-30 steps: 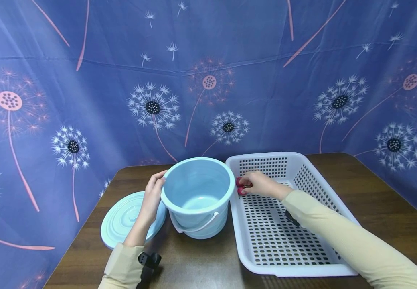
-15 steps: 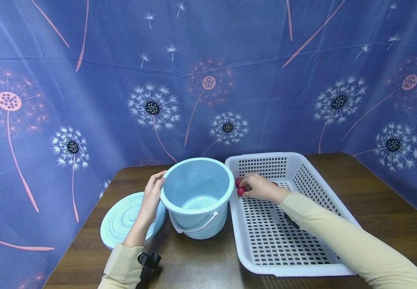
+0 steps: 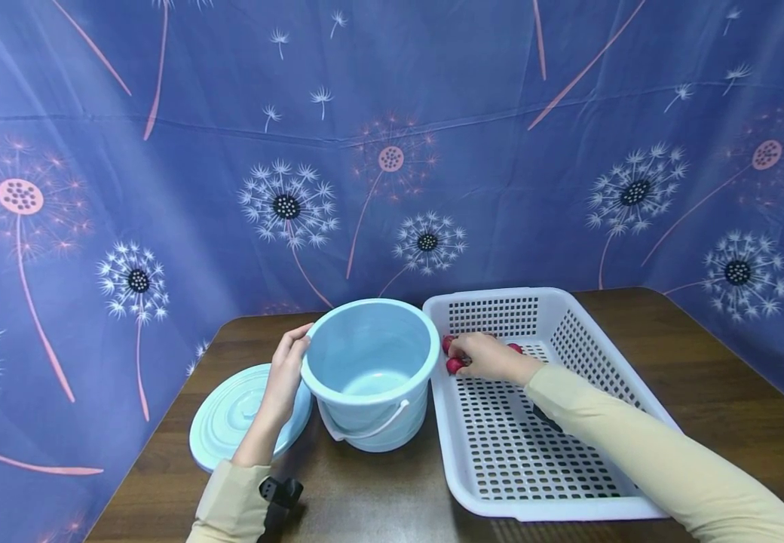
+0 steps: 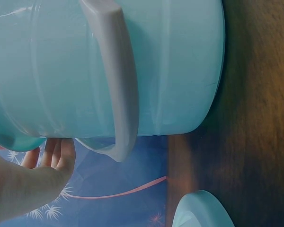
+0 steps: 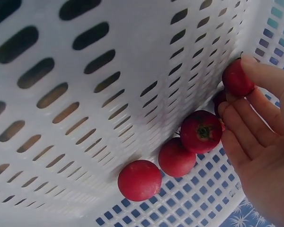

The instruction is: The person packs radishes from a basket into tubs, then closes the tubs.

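My left hand (image 3: 286, 371) holds the far left side of a light blue bucket (image 3: 373, 407) by its rim. In the left wrist view its fingers (image 4: 64, 156) lie against the bucket wall just under the rim. My right hand (image 3: 490, 357) reaches down into the white perforated basket (image 3: 460, 483), at its left wall. There, in the right wrist view, thumb and fingers pinch a red radish (image 5: 237, 79). Several more radishes lie beside it, among them one with a stem scar (image 5: 202, 131) and a smooth radish (image 5: 139, 180). Another radish (image 3: 515, 348) shows beyond the right wrist.
A round blue lid (image 3: 229, 418) lies on the brown wooden table (image 3: 378, 498), left of the bucket and partly behind the left forearm. The bucket's white handle (image 3: 381, 426) hangs down in front. A blue dandelion-print cloth (image 3: 500, 188) hangs behind the table.
My right hand has shifted slightly left and down among the radishes. A radish to the right of the hand has come into sight. The left hand and bucket have stayed put.
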### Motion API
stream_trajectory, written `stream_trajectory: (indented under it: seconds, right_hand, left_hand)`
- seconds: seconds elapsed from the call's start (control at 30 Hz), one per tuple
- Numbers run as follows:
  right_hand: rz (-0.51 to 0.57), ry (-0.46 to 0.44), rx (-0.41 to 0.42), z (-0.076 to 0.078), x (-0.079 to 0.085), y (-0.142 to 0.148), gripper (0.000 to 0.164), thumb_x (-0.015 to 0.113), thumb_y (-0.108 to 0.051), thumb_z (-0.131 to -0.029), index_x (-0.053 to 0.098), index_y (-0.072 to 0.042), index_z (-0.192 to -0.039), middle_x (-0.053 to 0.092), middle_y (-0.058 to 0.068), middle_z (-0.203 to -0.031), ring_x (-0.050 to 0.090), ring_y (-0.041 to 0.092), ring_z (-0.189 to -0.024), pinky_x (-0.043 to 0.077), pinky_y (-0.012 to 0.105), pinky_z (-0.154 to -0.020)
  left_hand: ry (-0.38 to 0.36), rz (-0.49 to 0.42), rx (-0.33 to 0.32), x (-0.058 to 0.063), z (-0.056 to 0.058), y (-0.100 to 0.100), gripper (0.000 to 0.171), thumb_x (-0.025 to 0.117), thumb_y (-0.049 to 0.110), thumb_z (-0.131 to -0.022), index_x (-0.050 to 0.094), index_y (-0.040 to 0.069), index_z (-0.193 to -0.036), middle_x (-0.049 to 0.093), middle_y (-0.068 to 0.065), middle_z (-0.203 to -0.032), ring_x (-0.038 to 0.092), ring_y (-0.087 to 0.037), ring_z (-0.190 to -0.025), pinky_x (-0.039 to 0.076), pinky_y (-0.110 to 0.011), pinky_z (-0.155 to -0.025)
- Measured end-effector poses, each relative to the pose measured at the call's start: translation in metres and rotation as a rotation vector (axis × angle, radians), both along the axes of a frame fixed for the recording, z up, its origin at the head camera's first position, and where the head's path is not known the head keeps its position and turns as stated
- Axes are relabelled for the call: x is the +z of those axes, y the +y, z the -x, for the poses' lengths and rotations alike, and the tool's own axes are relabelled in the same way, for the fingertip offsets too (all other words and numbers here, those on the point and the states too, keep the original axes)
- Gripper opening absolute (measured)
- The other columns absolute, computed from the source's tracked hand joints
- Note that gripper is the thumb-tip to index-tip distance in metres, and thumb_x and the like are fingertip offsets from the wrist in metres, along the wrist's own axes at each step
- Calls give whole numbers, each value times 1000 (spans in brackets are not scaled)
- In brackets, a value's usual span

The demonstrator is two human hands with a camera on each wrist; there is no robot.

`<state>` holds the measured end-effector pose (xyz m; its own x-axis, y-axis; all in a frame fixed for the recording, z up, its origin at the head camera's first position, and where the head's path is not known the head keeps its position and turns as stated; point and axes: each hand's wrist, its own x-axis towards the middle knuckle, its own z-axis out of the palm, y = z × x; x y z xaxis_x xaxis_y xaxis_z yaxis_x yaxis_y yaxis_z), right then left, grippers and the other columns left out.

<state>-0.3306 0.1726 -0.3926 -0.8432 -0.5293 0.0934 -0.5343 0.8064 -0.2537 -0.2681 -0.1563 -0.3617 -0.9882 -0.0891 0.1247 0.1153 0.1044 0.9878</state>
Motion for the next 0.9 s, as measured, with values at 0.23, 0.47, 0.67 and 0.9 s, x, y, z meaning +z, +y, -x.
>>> stream_trajectory:
  seconds: [0.23,0.47,0.67,0.9]
  right_hand:
    - [-12,35,-4,-1,-3,0,27,78,-13,-74,68,-7,-99,65,3,-91,58,14,-83,50,33,-76]
    - [-17,34,-7,-2,-4,-1,26,79,-16,-74,68,-10,-96,61,-2,-86,54,10,-77,47,30,-71]
    - [-11,16,9,-2,-3,0,24,79,-16,-74,67,-10,-94,58,-3,-81,50,9,-72,44,27,-67]
    - [40,-41,32,-2,2,2,23,78,-15,-75,67,-8,-95,61,-2,-83,52,9,-74,46,28,-67]
  left_hand:
    - [5,-4,-5,0,0,0,40,37,23,-99,42,5,-135,43,-11,-139,39,-25,-129,28,-40,-107]
    - [9,3,-4,-1,0,0,40,37,24,-99,42,5,-134,43,-11,-139,40,-25,-128,28,-40,-106]
    - [8,11,-1,-1,0,-1,40,37,24,-99,43,6,-134,44,-11,-138,40,-25,-128,29,-41,-106]
    - [9,16,-1,-2,1,-1,40,37,24,-99,43,6,-134,44,-11,-138,40,-26,-129,28,-42,-107]
